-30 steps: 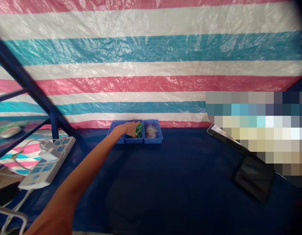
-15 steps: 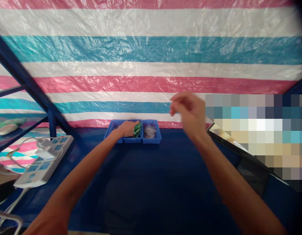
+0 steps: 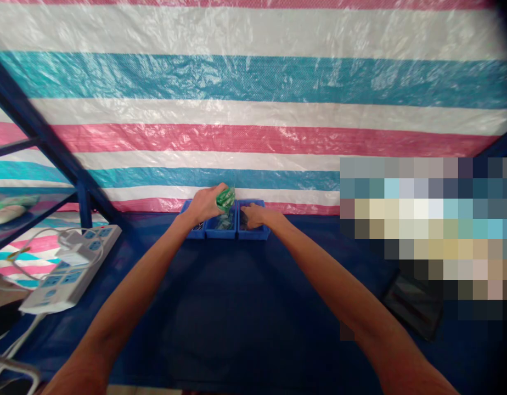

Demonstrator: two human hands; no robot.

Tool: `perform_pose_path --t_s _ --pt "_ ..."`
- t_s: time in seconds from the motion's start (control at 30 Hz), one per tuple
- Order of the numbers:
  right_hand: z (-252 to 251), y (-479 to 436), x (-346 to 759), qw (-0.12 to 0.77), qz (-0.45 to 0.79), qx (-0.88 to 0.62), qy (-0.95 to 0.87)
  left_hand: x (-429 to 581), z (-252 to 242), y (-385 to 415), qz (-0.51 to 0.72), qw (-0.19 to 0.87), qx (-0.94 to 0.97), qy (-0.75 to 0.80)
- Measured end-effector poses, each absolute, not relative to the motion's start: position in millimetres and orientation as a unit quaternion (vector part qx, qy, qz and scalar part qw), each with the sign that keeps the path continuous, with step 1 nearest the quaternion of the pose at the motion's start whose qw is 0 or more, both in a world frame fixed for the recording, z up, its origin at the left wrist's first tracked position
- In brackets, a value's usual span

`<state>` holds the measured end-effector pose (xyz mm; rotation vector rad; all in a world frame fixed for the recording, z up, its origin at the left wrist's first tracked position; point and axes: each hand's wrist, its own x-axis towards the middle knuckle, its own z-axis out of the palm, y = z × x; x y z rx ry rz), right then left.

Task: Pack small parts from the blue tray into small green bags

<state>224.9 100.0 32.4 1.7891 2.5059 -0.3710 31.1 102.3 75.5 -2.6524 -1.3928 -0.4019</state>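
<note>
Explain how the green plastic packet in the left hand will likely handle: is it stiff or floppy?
The green plastic packet is probably light and floppy, since it creases where the left hand pinches it. Its glossy film may feel slippery. It seems unlikely to break, though detail is blurred.

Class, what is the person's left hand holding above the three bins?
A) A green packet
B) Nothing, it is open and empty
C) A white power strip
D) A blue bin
A: the left hand is closed around a green packet above the blue bins.
</note>
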Motion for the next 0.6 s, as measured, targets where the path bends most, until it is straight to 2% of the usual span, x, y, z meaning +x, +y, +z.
perform_pose_path --t_s 0.1,0.27,0.6 --pt "30.7 104.5 221.5 0.039 -0.129 0.570 0.810 23.3 79.0 79.4 -0.160 0.049 -0.873 -0.458" --pt "24.1 106.6 218.3 0.044 -0.120 0.578 0.806 9.5 61.9 35.0 -0.080 0.008 -0.890 -0.449" --pt "11.0 102.7 214.5 -0.011 -0.051 0.616 0.786 -4.2 31.4 7.8 0.000 0.022 -0.918 -0.395"
